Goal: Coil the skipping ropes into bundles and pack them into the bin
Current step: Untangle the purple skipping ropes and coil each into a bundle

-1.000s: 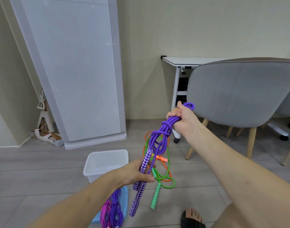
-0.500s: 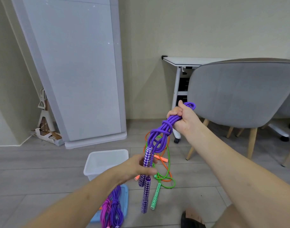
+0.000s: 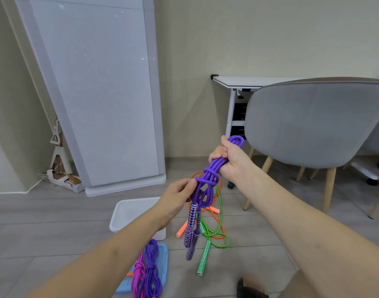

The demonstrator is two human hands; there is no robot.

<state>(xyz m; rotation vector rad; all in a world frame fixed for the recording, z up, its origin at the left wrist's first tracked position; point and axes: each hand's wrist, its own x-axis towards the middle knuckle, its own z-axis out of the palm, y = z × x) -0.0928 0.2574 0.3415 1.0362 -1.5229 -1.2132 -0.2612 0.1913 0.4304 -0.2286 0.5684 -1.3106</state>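
Occlusions and edge cut-offs, head view

Left forearm covers the white bin's (image 3: 128, 209) near-right corner; bundled pink and purple ropes (image 3: 146, 274) and blue lid (image 3: 164, 261) run off the bottom edge. Right hand (image 3: 229, 160) hides the middle of the purple rope coil (image 3: 208, 179). Sandalled foot (image 3: 252, 287) clipped at bottom; grey chair (image 3: 313, 123) clipped right.

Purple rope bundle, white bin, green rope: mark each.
purple rope bundle (image 3: 208, 175), head view, wrapped middle.
white bin (image 3: 122, 209), head view, left rim.
green rope (image 3: 221, 211), head view, cord on floor.
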